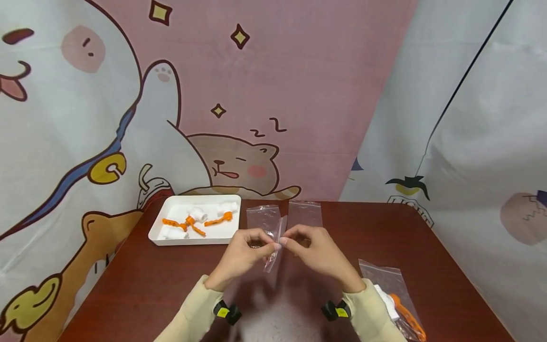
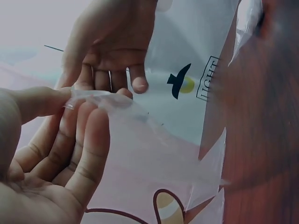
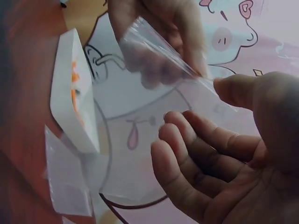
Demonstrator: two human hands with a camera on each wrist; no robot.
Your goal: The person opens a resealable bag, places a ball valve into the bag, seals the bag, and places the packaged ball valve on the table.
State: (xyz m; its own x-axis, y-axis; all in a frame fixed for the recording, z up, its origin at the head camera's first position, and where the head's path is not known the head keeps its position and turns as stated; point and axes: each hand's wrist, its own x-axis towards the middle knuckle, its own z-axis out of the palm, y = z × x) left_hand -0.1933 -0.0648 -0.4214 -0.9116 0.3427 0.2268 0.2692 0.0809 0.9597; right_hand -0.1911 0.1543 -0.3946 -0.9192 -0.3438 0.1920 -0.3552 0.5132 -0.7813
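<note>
My left hand (image 1: 248, 249) and right hand (image 1: 320, 251) meet over the middle of the table, both at the edge of a clear plastic zip bag (image 1: 271, 264). The left thumb and fingertips pinch the bag's top corner in the left wrist view. In the right wrist view, the right thumb (image 3: 236, 91) presses on the same edge, with its other fingers loosely bent below. The bag (image 2: 154, 135) hangs thin and flat between the hands, with nothing visible inside. Just beyond them, two more clear bags, one left (image 1: 260, 213) and one right (image 1: 305, 213), lie on the table.
At the back left stands a white tray (image 1: 192, 241) holding several white pieces (image 1: 197, 213) and slim orange parts (image 1: 219, 219) with rounded ends. A filled zip bag (image 1: 380, 273) with a white and an orange piece lies near the right forearm. Printed cloth hangs behind the table (image 1: 128, 294).
</note>
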